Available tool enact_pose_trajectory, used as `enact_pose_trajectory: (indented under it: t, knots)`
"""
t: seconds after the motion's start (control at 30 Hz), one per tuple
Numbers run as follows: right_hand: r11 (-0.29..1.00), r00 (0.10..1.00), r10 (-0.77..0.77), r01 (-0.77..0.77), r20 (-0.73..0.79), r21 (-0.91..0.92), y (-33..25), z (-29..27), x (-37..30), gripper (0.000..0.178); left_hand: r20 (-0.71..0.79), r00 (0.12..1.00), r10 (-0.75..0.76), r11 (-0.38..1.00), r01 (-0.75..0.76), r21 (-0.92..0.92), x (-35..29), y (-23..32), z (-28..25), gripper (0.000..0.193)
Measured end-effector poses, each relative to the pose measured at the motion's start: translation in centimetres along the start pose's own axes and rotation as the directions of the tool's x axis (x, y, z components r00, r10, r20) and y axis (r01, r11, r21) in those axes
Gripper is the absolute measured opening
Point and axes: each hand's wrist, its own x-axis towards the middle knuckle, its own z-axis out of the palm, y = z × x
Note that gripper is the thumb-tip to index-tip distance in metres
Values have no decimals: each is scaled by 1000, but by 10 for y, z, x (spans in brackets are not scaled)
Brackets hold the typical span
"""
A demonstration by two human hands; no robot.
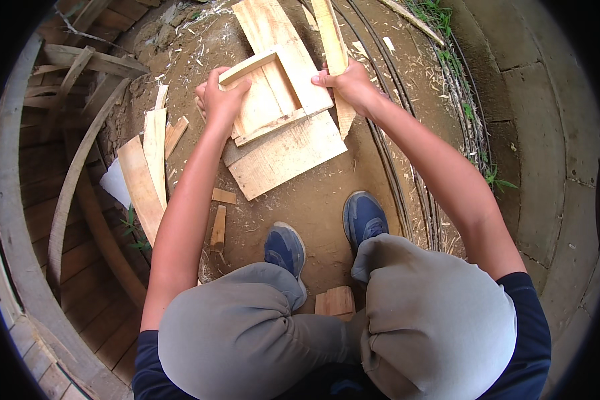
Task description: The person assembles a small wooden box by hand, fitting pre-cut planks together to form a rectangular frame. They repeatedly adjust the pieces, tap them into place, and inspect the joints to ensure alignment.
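A shallow wooden box [265,100] with low strip sides lies tilted on boards in front of me. My left hand [223,100] is closed on its left side, thumb over the rim and fingers outside. A wide pale plank [273,27] runs along the box's right side toward the far end. My right hand [350,85] grips this plank's right edge, thumb on top; its other fingers are mostly hidden. A narrow wooden strip [331,40] passes by the right hand. Under the near side of the box lies a rough board [287,160].
Loose wood strips [147,173] lie at left beside a curved wooden structure [67,193]. Small offcuts [219,227] and a wood block [335,302] lie near my shoes [365,217]. Dark cables [390,160] run along the right, before grey slabs [533,147].
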Motion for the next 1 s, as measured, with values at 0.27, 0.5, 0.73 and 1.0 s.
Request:
enact_pose_trajectory:
  t: [0.27, 0.5, 0.73, 1.0]
  knots:
    - [1000, 999, -29, 29, -35, -6, 8, 1, 5, 43, -17, 998, 68, 977, -63, 202, 1, -4, 3, 56]
    - [999, 999, -33, 33, -42, 7, 1, 3, -1, 38, -31, 996, 79, 957, -67, 283, 3, -7, 4, 64]
    - [999, 997, -52, 52, -49, -14, -8, 3, -3, 43, -16, 998, 55, 968, -49, 248, 2, -4, 6, 57]
    - [994, 995, -88, 84, -55, -73, -10, 8, -5, 45, -25, 995, 98, 994, -99, -50, 13, -24, 4, 36]
